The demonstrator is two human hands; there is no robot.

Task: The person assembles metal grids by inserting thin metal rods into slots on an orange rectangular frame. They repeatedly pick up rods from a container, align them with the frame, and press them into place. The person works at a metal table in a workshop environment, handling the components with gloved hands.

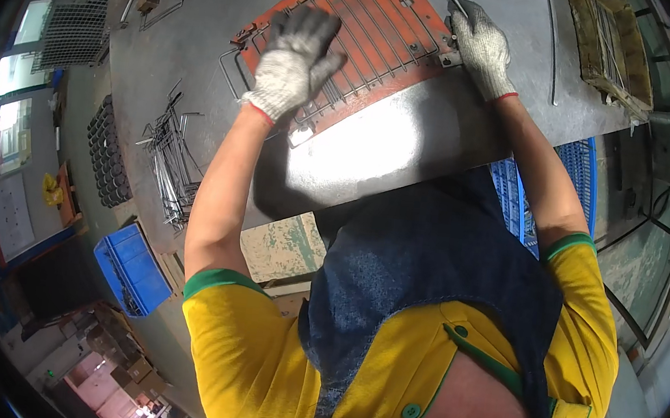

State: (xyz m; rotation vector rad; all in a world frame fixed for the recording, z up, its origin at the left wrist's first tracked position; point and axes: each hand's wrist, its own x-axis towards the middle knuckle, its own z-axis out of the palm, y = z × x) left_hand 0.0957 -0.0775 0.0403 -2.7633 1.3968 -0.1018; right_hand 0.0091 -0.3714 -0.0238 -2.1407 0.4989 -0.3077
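- On the grey metal table (374,144), at its far side, an orange jig plate (388,19) lies flat with a wire rack (353,39) seated on top of it, the rack's parallel rods running across the plate.
- Left hand (297,62), in a knitted work glove, is spread over the near left part of the wire rack; its grip is apart, fingers splayed, and motion blur leaves it unclear whether the palm presses on the rods or hovers just above them.
- Right hand (482,49), likewise gloved, rests at the right edge of the jig plate, fingers curled together around a small fitting there; what exactly they pinch cannot be told.
- Step in hand, as judged: seating or aligning the rack in its jig.
- Next move, as judged, calls for even downward pressure from both hands, so that the rods settle into the plate's stops without springing out.
- Beside the table, to the left, loose bent wire parts (169,159) lie piled, with a blue crate (131,268) below.
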